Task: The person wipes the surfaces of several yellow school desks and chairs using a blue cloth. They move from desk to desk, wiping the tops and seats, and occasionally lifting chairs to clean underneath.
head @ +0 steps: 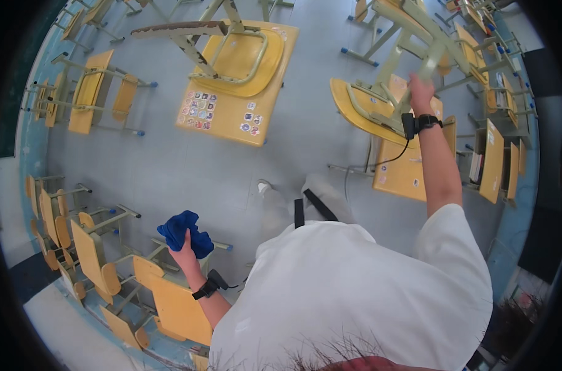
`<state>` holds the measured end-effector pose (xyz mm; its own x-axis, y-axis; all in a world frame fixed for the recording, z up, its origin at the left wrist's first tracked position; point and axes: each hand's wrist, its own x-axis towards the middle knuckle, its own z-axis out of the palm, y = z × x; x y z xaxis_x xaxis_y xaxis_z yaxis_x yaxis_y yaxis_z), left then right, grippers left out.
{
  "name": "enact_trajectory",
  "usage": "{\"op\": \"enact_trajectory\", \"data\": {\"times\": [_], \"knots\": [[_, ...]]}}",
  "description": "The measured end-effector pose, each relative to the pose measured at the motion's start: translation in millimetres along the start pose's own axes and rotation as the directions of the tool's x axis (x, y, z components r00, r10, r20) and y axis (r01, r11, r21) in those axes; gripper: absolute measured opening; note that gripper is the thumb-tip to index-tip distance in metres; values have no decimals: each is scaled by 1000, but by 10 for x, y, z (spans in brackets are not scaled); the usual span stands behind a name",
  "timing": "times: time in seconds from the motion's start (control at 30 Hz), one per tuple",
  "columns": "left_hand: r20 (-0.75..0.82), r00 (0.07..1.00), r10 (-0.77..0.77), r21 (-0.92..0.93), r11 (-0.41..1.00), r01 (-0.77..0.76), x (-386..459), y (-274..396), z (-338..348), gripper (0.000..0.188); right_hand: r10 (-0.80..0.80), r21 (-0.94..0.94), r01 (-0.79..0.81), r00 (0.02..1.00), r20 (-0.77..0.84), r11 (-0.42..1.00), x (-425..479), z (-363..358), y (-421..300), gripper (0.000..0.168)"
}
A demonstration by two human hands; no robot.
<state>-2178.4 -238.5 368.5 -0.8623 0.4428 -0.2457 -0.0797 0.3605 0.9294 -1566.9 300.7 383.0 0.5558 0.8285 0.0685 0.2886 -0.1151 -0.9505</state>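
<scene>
In my left hand is a crumpled blue cloth, held out to the side at the lower left. My right hand, arm stretched forward, grips the pale green metal frame of a chair. That chair is upturned and tilted, its yellow seat low and its legs raised. Beneath or just behind it stands a wooden-topped desk with a few stickers. Whether the chair's seat touches the desktop I cannot tell. Each wrist wears a black strap with a small device and a cable.
Ahead on the left, another upturned chair rests on a desk with rows of stickers. More desks and chairs line the left side, including a desk. On the right stands a desk holding books. Grey floor runs between the rows.
</scene>
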Motion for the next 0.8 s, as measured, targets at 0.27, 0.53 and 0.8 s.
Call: {"op": "enact_trajectory", "data": {"times": [0.27,0.53,0.8], "knots": [[-111,994,23,38,999,-19,212,462,-91,44,109,-387,-12,967,230,922,-271,1170,69,76],[-213,973,-92,120,986,119,-261,634,14,51,384,-663,-5,818,428,749,143,2250,2687,113],[-341,924,-171,390,869,305,-729,884,388,53,679,-810,262,446,583,524,-673,2715,3630,115]]}}
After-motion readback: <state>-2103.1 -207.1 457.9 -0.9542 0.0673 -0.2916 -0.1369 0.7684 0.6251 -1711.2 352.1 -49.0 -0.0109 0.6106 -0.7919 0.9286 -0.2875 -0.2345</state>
